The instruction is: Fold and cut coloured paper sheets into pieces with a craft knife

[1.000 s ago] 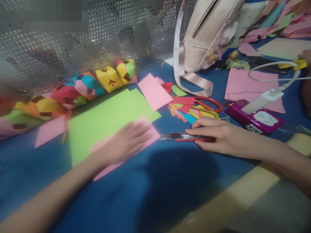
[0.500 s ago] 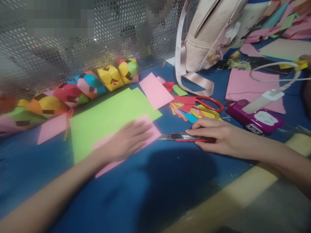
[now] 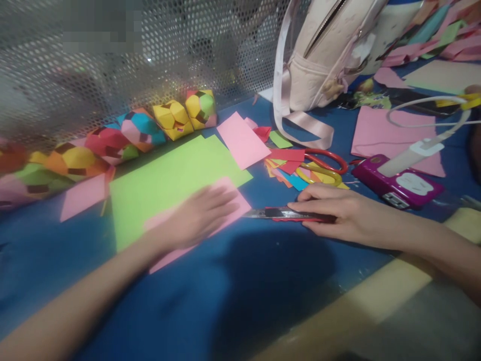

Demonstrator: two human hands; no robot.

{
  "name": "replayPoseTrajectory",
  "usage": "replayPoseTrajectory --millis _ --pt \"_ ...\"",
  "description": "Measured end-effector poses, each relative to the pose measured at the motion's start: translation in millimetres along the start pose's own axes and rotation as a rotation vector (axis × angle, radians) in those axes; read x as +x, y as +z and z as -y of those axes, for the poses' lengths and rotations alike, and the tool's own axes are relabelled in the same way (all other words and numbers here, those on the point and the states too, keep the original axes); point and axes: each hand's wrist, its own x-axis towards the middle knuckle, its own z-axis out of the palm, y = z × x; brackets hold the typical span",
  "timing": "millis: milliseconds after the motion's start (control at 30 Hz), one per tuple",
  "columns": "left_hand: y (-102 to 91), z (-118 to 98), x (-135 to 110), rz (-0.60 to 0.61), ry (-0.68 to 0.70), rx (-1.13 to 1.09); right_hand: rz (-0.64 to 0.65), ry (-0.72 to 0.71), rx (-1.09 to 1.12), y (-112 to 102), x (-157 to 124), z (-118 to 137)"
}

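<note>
A paper-craft spot at a blue table (image 3: pixel 56 250); whether it belongs to a home, a classroom or a shop cannot be told. Flat green paper (image 3: pixel 158 190) and a pink sheet (image 3: pixel 243 140) lie near scissors (image 3: pixel 343 163), bright scraps (image 3: pixel 291 175) and a cutter (image 3: pixel 285 213), all signs of handwork. A row of many-coloured folded paper balls (image 3: pixel 173 119) lines the back, along a grey perforated panel (image 3: pixel 169 55). More coloured paper (image 3: pixel 408 52) is heaped at the far right. A pale bag (image 3: pixel 311 75) and a purple power strip (image 3: pixel 398 180) with a white plug (image 3: pixel 409 155) give it a lived-in, improvised look.
</note>
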Motion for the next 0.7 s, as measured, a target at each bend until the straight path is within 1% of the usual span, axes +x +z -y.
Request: replayPoseTrajectory --millis 200,367,700 --pt "-3.2 -2 2 -0.011 0.020 -0.006 0.007 0.016 0.047 -1 1 1" --pt "-0.3 0 0 -0.007 -0.004 -0.012 0.052 0.057 0.082 -2 3 2" --pt "-2.5 -2 2 0.012 -0.024 -0.038 0.077 0.075 0.131 -2 9 13"
